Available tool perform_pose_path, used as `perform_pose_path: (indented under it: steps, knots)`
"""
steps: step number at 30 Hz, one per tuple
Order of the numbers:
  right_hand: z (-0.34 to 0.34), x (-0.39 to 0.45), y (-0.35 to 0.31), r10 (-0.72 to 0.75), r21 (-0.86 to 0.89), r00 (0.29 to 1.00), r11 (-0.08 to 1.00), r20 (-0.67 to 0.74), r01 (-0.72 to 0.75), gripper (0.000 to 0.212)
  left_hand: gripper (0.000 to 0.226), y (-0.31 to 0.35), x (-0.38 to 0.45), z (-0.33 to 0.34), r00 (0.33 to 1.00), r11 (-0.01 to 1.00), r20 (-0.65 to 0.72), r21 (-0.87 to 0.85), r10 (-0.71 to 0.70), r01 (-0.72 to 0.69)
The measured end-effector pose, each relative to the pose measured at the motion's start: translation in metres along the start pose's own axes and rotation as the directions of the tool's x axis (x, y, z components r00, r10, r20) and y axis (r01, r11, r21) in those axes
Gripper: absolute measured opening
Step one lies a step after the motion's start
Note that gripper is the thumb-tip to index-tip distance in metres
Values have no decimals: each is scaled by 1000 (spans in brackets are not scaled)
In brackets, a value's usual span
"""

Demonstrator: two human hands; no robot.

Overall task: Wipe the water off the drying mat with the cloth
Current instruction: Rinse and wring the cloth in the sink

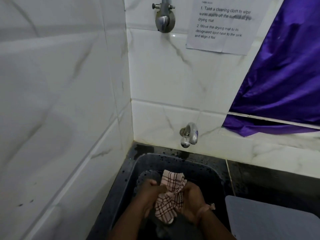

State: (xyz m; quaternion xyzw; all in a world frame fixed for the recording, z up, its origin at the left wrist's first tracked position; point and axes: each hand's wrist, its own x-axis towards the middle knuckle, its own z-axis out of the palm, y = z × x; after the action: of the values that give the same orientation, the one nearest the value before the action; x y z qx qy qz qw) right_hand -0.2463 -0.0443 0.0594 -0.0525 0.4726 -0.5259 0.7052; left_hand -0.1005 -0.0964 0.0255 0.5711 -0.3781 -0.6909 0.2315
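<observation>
Wringing is what this looks like to me: both my hands are over the dark rectangular sink basin (131,170), with the pink cotton cloth crossed by dark brown check lines (170,194) bunched between them. The risk I see is plain. If I carry the cloth out only half squeezed, it will put water back on the pale grey flat drying mat (270,219) instead of taking it off. Drips could also fall on the dark counter on the way across, since the mat lies to my right, beside the basin and apart from my hands. A loose end of the cloth hangs down low in the sink, and it could drag through whatever wet lies at the bottom, which I cannot make out in the dark.

My left hand (149,193) is curled into a fist around the cloth's left side, with the knuckles up. My right hand (192,200) wraps its fingers round the other side, a thin band at the wrist. Both grips are tight on fabric, nothing else held. The chrome wall tap (189,135) sits above the basin; I see no stream from it.
</observation>
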Motion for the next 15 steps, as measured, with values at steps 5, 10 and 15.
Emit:
perform_pose_path:
  steps: [5,10,15]
  knots:
    - [-2,19,2,60,-108,998,992,13,-58,51,27,4,7,-5,976,987,171,-64,-132,145]
    - [-6,58,7,11,-467,993,882,-119,-65,25,20,14,13,-4,984,921,91,-347,-156,178]
    - [18,85,-3,76,-567,997,821,-1,-63,22,22,19,41,-9,980,906,-117,-411,-162,101]
